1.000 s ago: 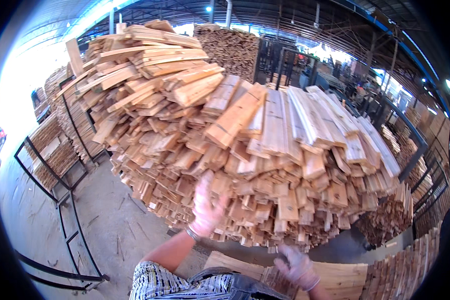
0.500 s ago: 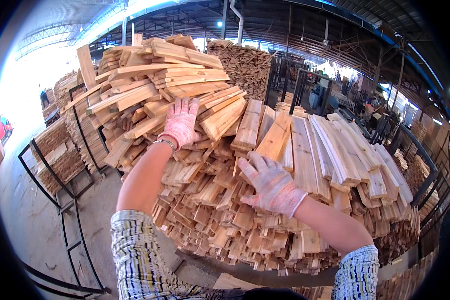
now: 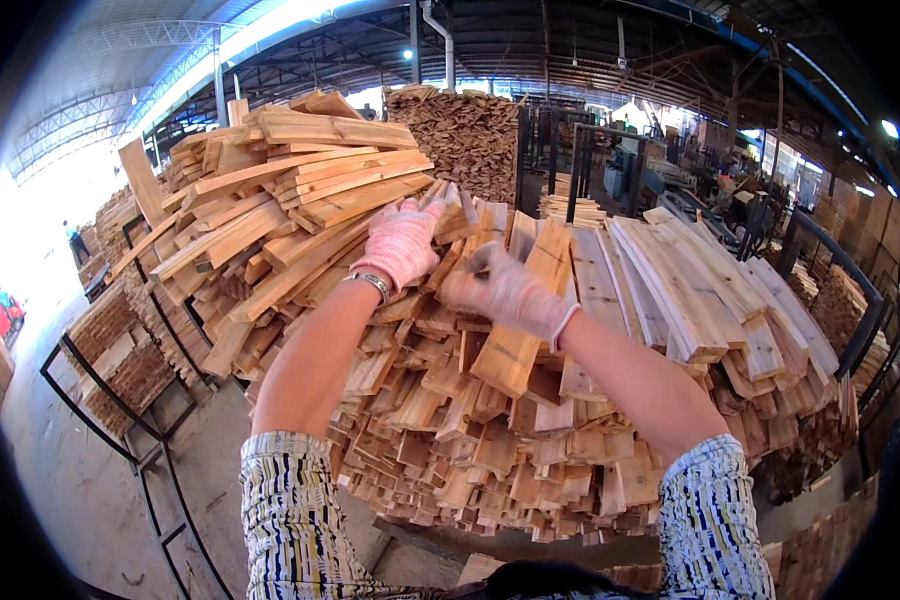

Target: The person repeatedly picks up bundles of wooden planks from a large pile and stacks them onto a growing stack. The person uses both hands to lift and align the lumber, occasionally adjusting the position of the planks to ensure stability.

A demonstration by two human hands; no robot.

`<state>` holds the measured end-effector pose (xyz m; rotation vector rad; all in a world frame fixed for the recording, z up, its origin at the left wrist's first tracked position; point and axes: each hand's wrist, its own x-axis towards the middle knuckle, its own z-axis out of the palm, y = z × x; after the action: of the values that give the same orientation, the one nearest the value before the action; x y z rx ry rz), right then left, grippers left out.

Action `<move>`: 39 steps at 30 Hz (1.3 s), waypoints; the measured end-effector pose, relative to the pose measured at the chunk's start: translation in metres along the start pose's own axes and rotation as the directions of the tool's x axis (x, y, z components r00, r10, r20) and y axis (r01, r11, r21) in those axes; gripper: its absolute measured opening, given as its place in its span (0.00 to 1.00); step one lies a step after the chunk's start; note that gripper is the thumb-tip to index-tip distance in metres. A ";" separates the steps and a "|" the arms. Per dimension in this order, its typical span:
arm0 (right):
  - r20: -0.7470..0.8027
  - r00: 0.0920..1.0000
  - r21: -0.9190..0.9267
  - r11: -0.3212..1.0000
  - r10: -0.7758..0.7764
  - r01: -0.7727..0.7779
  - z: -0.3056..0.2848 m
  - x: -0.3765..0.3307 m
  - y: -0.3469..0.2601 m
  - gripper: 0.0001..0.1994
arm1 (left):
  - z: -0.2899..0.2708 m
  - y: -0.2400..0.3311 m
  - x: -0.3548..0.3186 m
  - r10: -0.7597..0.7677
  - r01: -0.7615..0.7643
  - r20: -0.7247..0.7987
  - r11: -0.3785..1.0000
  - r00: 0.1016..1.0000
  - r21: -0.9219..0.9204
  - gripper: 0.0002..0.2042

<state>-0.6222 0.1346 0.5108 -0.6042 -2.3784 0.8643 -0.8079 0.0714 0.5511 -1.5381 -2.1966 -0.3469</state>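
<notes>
In front of me rises a big pile of loose wooden planks (image 3: 440,400), their cut ends facing me. My left hand (image 3: 402,245), in a pinkish work glove, is bent over the wooden planks (image 3: 456,218) at the pile's upper middle and grips them. Just to its right is my right hand (image 3: 510,292), gloved too, above the pile with fingers pointing left and smeared by motion; its grip is unclear. Under that hand a broad orange-brown board (image 3: 510,360) slopes toward me, its near end jutting past its neighbours.
Long pale boards (image 3: 660,280) fan out at the right beside a dark metal frame (image 3: 855,290). Black metal racks (image 3: 150,450) stand on the concrete floor at left, near stacked timber (image 3: 120,330). Another tall wood stack (image 3: 455,140) is behind the pile. A distant person (image 3: 74,242) stands far left.
My left hand has shifted right onto other planks. My right hand has moved left and up, toward it. The orange-brown board now reaches farther toward me.
</notes>
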 end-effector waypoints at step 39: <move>0.011 1.000 -0.072 0.997 0.012 -0.011 0.036 0.117 0.014 0.47 | 0.122 -0.072 0.004 -0.158 0.074 -0.034 0.632 0.987 -0.772 0.37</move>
<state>-0.7300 0.1943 0.5157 -0.6436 -2.4276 0.7925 -0.9010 0.1031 0.4490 -1.6923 -2.1706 -1.5508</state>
